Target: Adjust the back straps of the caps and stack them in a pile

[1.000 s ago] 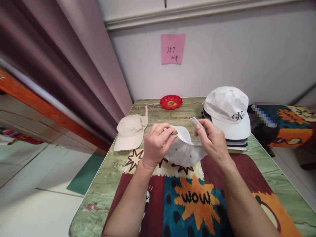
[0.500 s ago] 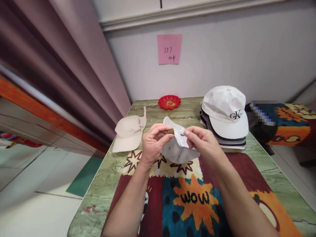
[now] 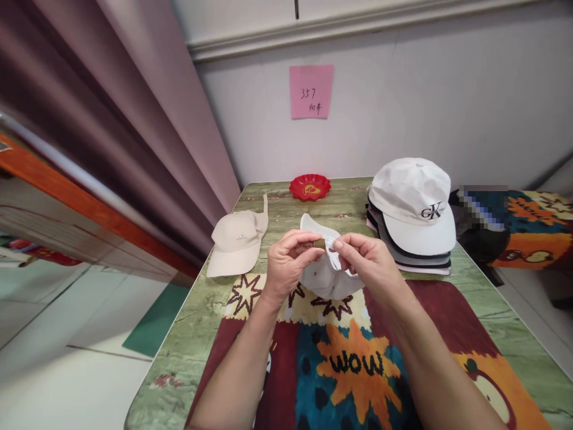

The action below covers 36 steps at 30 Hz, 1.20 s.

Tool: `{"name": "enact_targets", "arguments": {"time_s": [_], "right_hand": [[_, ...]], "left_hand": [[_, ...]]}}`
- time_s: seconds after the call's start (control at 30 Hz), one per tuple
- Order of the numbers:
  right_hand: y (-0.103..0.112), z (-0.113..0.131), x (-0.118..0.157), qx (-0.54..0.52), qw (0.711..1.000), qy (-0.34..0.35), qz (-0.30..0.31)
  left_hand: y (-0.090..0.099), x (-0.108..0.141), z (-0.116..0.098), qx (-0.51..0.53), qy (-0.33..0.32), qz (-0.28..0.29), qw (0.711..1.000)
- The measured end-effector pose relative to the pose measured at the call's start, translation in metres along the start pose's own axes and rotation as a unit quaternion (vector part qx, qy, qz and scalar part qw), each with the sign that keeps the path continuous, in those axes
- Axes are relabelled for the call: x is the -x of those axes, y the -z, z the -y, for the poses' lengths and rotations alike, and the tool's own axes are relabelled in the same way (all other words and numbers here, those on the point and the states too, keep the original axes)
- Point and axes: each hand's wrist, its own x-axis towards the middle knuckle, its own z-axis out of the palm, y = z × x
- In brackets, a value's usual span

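A white baseball cap [image 3: 324,285] stands over the patterned mat, its brim pointing away and its back part toward me. Between the thumb and fingers of my left hand [image 3: 287,263] is a small brass-coloured buckle [image 3: 319,243]. My right hand [image 3: 367,257] pinches the white strap [image 3: 332,245] of the cap close beside it. Whether the strap's tip sits inside the buckle cannot be made out. Both hands partly cover the cap.
A beige cap [image 3: 237,239] with its strap sticking up lies to the left. On the right a white cap [image 3: 414,197] tops a stack of caps [image 3: 423,261]. A red scalloped dish [image 3: 310,187] is at the back; a colourful mat [image 3: 358,358] lies in front.
My hands have come closer together, bringing the buckle and the strap nearer each other. The whole view has shifted slightly; the other caps and the dish stay in place.
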Motion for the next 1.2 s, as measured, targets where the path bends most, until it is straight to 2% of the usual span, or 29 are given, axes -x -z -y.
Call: {"name": "enact_targets", "arguments": {"time_s": [0.13,0.33,0.63,0.93,1.2], "right_hand": [[0.002,-0.001,-0.001,0.045,0.999,0.006,0.01],[0.012,-0.004,-0.004,0.138,0.989,0.004,0.047],[0.023,-0.003,-0.004,0.153,0.982,-0.007,0.107],[0.02,-0.003,-0.004,0.162,0.982,0.007,0.102],[0.013,-0.005,-0.003,0.204,0.975,0.028,0.08]], "left_hand": [[0.002,-0.002,0.002,-0.026,-0.027,0.009,0.999],[0.008,-0.005,0.001,-0.078,-0.07,0.06,0.993],[0.011,-0.004,0.0,-0.089,-0.046,0.118,0.988],[0.013,-0.005,-0.001,-0.091,-0.033,0.154,0.983],[0.01,-0.004,-0.009,-0.167,-0.071,0.167,0.969]]}}
